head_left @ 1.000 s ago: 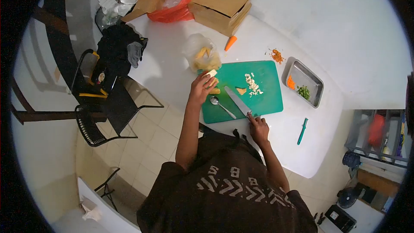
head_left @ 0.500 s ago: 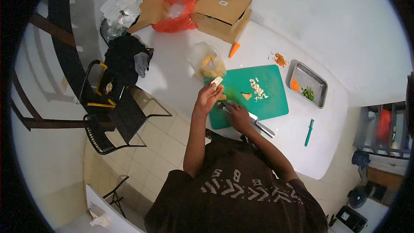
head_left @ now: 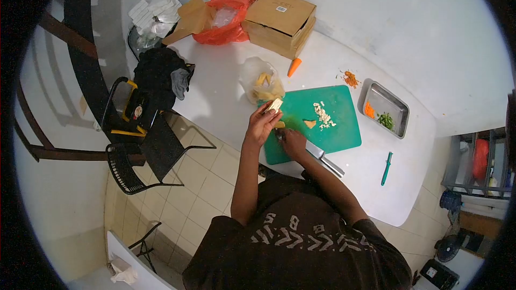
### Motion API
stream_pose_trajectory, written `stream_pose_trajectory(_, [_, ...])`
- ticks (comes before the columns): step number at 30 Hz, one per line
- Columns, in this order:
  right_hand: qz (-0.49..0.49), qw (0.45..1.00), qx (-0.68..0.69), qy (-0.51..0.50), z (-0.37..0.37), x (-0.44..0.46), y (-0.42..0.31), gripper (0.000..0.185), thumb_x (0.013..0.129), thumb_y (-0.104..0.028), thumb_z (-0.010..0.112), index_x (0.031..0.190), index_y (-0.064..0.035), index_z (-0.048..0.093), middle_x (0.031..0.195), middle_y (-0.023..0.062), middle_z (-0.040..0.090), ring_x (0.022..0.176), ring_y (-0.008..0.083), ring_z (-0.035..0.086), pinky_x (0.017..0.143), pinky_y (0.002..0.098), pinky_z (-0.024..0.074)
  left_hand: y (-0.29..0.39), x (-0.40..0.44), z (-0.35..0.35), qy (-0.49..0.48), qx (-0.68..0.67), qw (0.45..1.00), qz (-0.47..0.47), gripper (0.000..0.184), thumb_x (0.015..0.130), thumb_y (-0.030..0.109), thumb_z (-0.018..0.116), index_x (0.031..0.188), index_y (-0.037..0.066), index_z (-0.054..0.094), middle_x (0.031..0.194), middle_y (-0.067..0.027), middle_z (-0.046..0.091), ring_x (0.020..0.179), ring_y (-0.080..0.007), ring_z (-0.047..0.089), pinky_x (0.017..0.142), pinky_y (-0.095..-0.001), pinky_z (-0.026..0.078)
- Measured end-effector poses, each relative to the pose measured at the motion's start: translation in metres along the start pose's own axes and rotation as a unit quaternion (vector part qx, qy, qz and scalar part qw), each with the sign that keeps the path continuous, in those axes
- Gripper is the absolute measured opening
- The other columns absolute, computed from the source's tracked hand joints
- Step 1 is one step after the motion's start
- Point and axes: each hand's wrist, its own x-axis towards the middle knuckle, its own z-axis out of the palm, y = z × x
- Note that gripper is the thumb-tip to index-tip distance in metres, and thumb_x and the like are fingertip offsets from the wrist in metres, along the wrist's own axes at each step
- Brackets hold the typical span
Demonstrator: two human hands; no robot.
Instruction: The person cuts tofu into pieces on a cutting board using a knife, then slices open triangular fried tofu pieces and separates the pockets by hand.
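White walls enclosed a room with cream floor tiles.
A white desk with a rounded corner stood along one wall, soft shadow across its left part; a black chair stood at left, a grey shelf unit at right.

R hand has let go of knife handle, now nr L hand.

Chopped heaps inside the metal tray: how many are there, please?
2: an orange heap at the left, and a green heap to its right. None appears hidden.
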Motion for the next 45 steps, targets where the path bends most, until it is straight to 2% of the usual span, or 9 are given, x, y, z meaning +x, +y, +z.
stream_pose_trajectory(12, [-0.006,0.996,0.057,-0.065,-0.009,0.002,0.002,0.032,0.072,-0.020,0.077,0.103,-0.0129,0.068,0.088,0.0125,0.070,0.087,0.0344,0.068,0.075,0.0484,0.0534,-0.002,0.000,-0.002,-0.004,-0.016,1.000,-0.019,0.036,0.094,0.001,0.061,0.129,-0.003,0.053,0.115,-0.0115,0.063,0.106,-0.0206,0.064,0.101,-0.0374,0.052])
stream_pose_trajectory(15, [-0.017,0.990,0.129,-0.061,-0.043,-0.009,0.000,0.024,0.077,-0.015,0.074,0.100,-0.0080,0.068,0.089,0.0143,0.070,0.085,0.0351,0.068,0.072,0.0447,0.0542,-0.003,0.003,-0.005,0.001,-0.016,0.999,-0.028,0.036,0.094,0.002,0.061,0.129,-0.003,0.054,0.117,-0.0119,0.062,0.107,-0.0215,0.063,0.103,-0.0383,0.051])
stream_pose_trajectory(18, [-0.016,0.968,0.244,-0.051,-0.076,-0.019,0.014,0.018,0.082,-0.010,0.070,0.098,-0.0027,0.067,0.090,0.0136,0.071,0.080,0.0282,0.070,0.069,0.0374,0.0547,-0.002,0.004,-0.001,0.004,0.013,1.000,-0.027,0.037,0.094,0.003,0.062,0.129,-0.004,0.053,0.119,-0.0127,0.062,0.108,-0.0222,0.063,0.104,-0.0392,0.050])
stream_pose_trajectory(21, [0.052,0.940,0.338,0.021,-0.108,-0.026,0.028,0.012,0.091,-0.006,0.062,0.101,0.0002,0.063,0.091,0.0122,0.068,0.076,0.0213,0.069,0.065,0.0311,0.0542,-0.003,0.003,0.010,-0.018,0.037,0.999,-0.035,0.038,0.094,0.002,0.062,0.130,-0.006,0.053,0.120,-0.0130,0.061,0.109,-0.0224,0.063,0.105,-0.0404,0.050])
stream_pose_trajectory(23, [0.052,0.846,0.515,0.127,-0.135,-0.026,0.033,0.012,0.099,-0.008,0.055,0.107,0.0009,0.055,0.089,0.0102,0.061,0.078,0.0182,0.066,0.070,0.0331,0.0561,-0.010,0.003,0.017,-0.031,0.073,0.997,-0.026,0.040,0.093,0.001,0.064,0.130,-0.007,0.052,0.120,-0.0139,0.061,0.108,-0.0217,0.062,0.102,-0.0380,0.051])
stream_pose_trajectory(24, [0.055,0.846,0.514,0.130,-0.151,-0.024,0.027,0.012,0.099,-0.008,0.055,0.107,0.0009,0.055,0.089,0.0102,0.061,0.078,0.0182,0.066,0.070,0.0331,0.0561,-0.013,0.003,0.022,-0.032,0.072,0.996,-0.030,0.040,0.093,0.001,0.064,0.130,-0.007,0.052,0.120,-0.0139,0.061,0.108,-0.0217,0.062,0.102,-0.0380,0.051])
stream_pose_trajectory(26, [0.015,0.785,0.548,0.289,-0.182,-0.019,0.014,0.013,0.102,-0.011,0.051,0.109,0.0007,0.052,0.090,0.0088,0.058,0.080,0.0175,0.064,0.073,0.0330,0.0580,-0.018,0.002,0.031,-0.037,0.148,0.988,-0.023,0.039,0.092,0.002,0.065,0.128,-0.008,0.053,0.120,-0.0143,0.061,0.108,-0.0209,0.063,0.099,-0.0346,0.053])
stream_pose_trajectory(32, [-0.023,0.782,0.502,0.369,-0.207,-0.013,0.007,0.015,0.103,-0.011,0.049,0.107,0.0025,0.053,0.094,0.0105,0.058,0.083,0.0190,0.066,0.076,0.0338,0.0598,-0.027,-0.001,0.052,-0.050,0.192,0.980,-0.026,0.037,0.091,0.003,0.067,0.124,-0.008,0.056,0.117,-0.0137,0.063,0.106,-0.0192,0.063,0.094,-0.0304,0.054])
stream_pose_trajectory(45, [-0.030,0.800,0.477,0.363,-0.197,-0.016,0.010,0.014,0.103,-0.010,0.049,0.109,0.0022,0.051,0.099,0.0118,0.057,0.087,0.0216,0.066,0.078,0.0364,0.0607,-0.019,-0.010,0.071,-0.048,0.182,0.982,-0.024,0.040,0.089,0.004,0.068,0.125,-0.008,0.054,0.118,-0.0148,0.061,0.106,-0.0206,0.063,0.096,-0.0333,0.055])
